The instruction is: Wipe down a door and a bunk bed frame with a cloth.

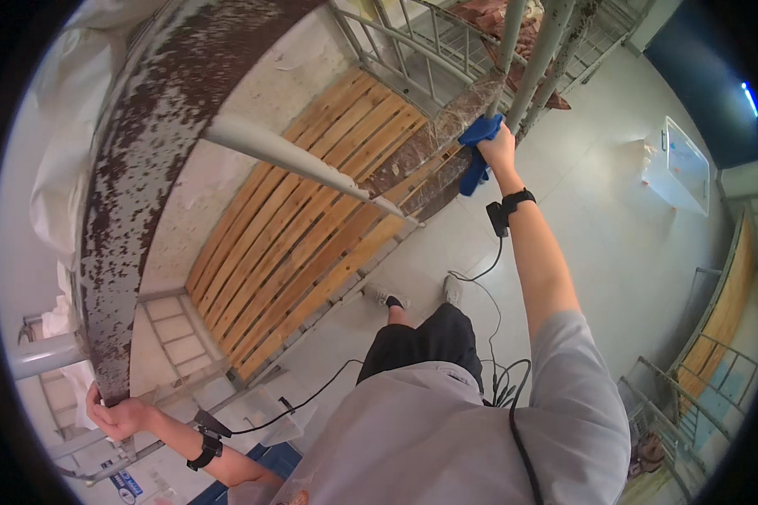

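My right hand [499, 148] is wrapped around a blue cloth [478, 132], pressed to a brown, worn rail by the grey metal posts [541, 63] of a bunk bed frame. A flap of the cloth hangs below my fingers. At the lower left, my left hand [116, 416] grips the edge of a grey bed rail [109, 278] with dark brown patches where its paint has flaked. That rail curves up past the upper left of the view. Each wrist wears a black band with a small device on it.
Below the rail lies a slatted wooden bed base [303, 219], crossed by a grey tube [290, 160]. A clear plastic bin [685, 164] stands on the pale floor at the right. Another bed frame [716, 345] is at the far right. Black cables [522, 446] hang beside me.
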{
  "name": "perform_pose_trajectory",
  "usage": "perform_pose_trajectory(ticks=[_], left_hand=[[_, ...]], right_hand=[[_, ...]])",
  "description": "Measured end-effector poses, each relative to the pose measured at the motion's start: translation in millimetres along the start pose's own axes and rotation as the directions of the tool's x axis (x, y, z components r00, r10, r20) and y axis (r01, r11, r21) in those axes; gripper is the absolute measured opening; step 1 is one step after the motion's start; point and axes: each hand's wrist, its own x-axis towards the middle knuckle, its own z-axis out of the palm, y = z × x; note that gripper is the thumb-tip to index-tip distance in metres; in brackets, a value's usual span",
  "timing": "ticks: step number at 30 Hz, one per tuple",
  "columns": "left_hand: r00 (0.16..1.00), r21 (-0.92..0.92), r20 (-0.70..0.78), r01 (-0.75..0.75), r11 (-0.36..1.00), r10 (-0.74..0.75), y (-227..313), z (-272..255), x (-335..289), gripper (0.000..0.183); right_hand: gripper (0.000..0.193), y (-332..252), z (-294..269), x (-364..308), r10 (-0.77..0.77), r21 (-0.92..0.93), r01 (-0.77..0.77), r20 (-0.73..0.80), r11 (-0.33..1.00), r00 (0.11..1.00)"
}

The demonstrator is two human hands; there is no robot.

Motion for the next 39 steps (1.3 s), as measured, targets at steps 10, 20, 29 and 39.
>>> perform_pose_trajectory(ticks=[10, 20, 29, 39], left_hand=[[0.995, -0.018, -0.026, -0.099, 0.995, 0.099, -32.0, 5.3, 7.0, 0.041], [0.996, 0.158, 0.042, -0.083, 0.984, 0.077, -45.3, -18.4, 16.8, 0.037], [0.927, 0.361, 0.026, -0.357, 0.862, 0.373, -55.3, -25.8, 17.9, 0.03], [0.958, 0.24, 0.053, -0.285, 0.928, 0.28, -41.3, -18.8, 17.8, 0.034]], right_hand=[[0.042, 92.8, 38.7, -91.7, 0.371, 0.403, -0.419, 0.195, 0.814, 0.908], [0.044, 12.6, 147.9, -238.9, 0.0, 0.41, -0.054, 0.131, 0.911, 0.991], [0.031, 23.6, 186.2, -238.5, 0.091, 0.237, -0.11, 0.087, 0.965, 0.992], [0.034, 86.5, 204.8, -215.7, 0.061, 0.113, -0.124, 0.451, 0.986, 0.89]])
